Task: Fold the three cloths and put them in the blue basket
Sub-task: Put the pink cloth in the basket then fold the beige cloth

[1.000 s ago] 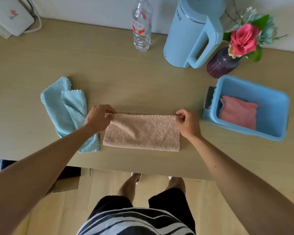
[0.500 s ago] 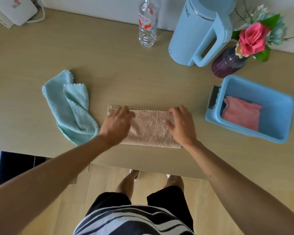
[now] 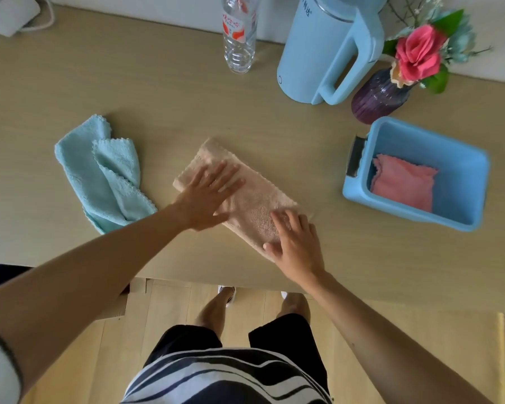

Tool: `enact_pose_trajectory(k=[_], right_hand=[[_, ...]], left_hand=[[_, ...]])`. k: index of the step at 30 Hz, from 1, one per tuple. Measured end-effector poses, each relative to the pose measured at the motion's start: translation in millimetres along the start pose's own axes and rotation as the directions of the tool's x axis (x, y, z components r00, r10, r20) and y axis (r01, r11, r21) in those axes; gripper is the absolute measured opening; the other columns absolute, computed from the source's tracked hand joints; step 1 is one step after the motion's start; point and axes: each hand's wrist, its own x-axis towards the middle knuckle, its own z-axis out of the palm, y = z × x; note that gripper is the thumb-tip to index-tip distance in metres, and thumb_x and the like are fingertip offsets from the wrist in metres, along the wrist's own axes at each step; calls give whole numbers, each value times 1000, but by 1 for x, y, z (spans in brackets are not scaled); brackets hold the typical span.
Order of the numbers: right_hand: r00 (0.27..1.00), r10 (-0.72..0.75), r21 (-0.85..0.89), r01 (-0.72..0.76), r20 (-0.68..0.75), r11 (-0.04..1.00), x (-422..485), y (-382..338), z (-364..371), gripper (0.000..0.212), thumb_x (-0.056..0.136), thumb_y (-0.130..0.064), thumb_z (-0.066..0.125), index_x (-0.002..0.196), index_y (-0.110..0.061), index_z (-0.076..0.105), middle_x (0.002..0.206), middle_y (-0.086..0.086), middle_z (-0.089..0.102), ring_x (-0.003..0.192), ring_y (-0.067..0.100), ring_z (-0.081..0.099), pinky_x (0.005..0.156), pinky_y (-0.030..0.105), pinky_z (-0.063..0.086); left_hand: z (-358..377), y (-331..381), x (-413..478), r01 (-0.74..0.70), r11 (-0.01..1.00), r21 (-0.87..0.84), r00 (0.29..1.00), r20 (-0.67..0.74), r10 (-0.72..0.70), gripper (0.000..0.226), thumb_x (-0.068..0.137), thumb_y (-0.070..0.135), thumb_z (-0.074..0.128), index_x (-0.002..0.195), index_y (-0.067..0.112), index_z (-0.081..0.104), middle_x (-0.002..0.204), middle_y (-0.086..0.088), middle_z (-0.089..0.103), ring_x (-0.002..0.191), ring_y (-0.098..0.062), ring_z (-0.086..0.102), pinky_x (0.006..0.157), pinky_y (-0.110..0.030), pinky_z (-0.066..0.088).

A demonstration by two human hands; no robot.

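In the head view, both hands are lying flat and spread on the beige cloth (image 3: 247, 204), gripping nothing. The left hand (image 3: 207, 196) is pressing the far-left end, and the right hand (image 3: 296, 240) is pressing the near-right end, close to the near edge of the table (image 3: 187, 112).

The beige cloth is sitting in the middle of the table as a narrow folded strip. Its long axis is running diagonally, from far-left to near-right, with its near end pointing toward the person's right side.

The step in hand looks like flattening this strip before folding it in half across its length. To do it well, the palms should be smoothing outward so the layers lie even, then one end should be brought squarely over the other with edges matched, so the bundle fits the basket.

The pink cloth (image 3: 403, 185) is already lying folded inside the blue basket (image 3: 475, 182), at the right of the table. The light blue cloth (image 3: 99, 173) is lying crumpled and unfolded at the left, just beside the left forearm.
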Motion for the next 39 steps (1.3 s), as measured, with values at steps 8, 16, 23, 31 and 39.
enact_pose_trajectory(k=[8,16,23,31,39], right_hand=[[964,-247,59,242,97,968,-35,-13,16,60,74,-17,75,130,-20,54,119,-1,52,107,17,54,94,33,49],[955,-298,-3,298,16,955,-2,-6,11,9,81,-18,67,89,-19,69,105,-2,58,102,21,54,88,37,45],[985,-160,307,132,67,943,13,-24,-17,15,86,-31,44,74,-23,49,82,-11,54,85,12,50,86,34,37],[937,-209,652,-27,281,757,16,-15,-37,51,76,-50,78,114,-24,56,88,-8,67,72,11,66,60,19,49],[960,6,708,-210,279,674,35,-11,-41,20,88,-16,70,76,-15,54,66,-4,49,55,11,42,52,22,35]], left_hand=[[-13,41,-17,-172,984,49,968,-177,178,48,78,6,68,123,19,64,138,-13,55,129,-29,50,111,-47,41],[0,50,-53,-174,982,-73,985,-20,173,63,70,44,70,129,24,58,140,-6,52,131,-26,47,107,-39,44],[3,62,-53,-91,975,-203,982,-179,54,50,77,55,63,117,24,63,119,2,63,115,-22,57,107,-39,35],[-6,62,-61,65,725,-686,971,-125,-205,27,91,25,50,108,8,62,84,-7,71,78,-30,65,84,-37,45],[-11,36,-61,222,415,-882,908,32,-417,27,81,21,62,105,13,56,93,-8,71,84,-30,68,73,-51,56]])
